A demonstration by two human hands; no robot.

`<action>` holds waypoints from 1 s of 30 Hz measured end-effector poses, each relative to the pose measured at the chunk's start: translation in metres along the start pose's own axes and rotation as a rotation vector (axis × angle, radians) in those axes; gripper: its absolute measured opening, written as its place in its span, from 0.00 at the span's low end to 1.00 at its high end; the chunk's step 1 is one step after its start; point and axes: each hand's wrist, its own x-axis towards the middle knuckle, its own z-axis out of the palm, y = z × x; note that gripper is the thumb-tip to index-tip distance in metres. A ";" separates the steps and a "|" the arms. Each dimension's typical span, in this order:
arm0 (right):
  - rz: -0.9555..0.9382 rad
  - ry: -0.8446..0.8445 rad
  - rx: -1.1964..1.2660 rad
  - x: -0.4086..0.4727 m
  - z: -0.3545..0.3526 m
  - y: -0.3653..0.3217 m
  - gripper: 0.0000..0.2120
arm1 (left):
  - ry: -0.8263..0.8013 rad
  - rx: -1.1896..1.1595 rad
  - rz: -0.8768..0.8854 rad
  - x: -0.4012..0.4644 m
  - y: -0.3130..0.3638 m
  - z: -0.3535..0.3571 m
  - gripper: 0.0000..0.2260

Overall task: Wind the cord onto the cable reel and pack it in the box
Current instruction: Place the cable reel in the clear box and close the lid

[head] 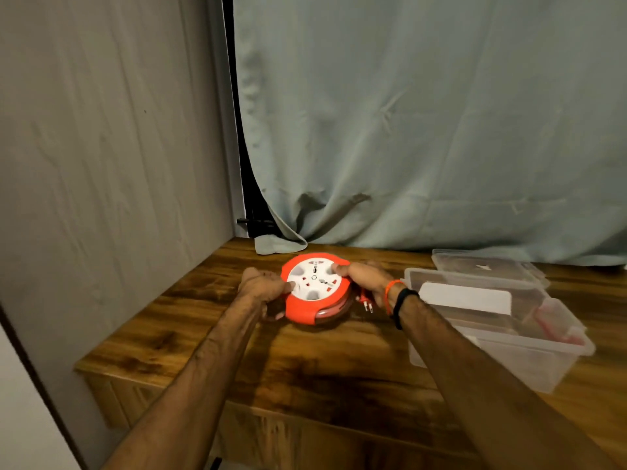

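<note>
A round red cable reel (307, 312) with a white socket face sits tilted on the wooden table (305, 361). My left hand (263, 288) grips its left rim, thumb on the white face. My right hand (364, 278) holds the right rim, thumb on the face's upper right. The red cord is wound inside the reel, and its plug (366, 304) hangs free beside the reel under my right wrist. A clear plastic box (543, 361) stands open to the right, with a white card and some red things inside.
The box's clear lid (488, 266) lies behind it near the curtain (424, 130). A grey wall (101, 147) closes the left side. The curtain's hem rests on the table's back edge. The table's front edge runs just below my forearms.
</note>
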 end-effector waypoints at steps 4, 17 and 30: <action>-0.091 0.049 0.055 -0.019 -0.023 -0.025 0.14 | 0.002 -0.041 0.150 -0.023 0.031 0.011 0.10; -0.188 0.260 0.119 -0.078 -0.177 -0.008 0.11 | -0.224 -0.233 0.191 -0.064 0.046 0.148 0.13; -0.029 0.251 -0.034 -0.081 -0.213 0.055 0.16 | -0.199 0.005 0.156 -0.063 -0.008 0.207 0.18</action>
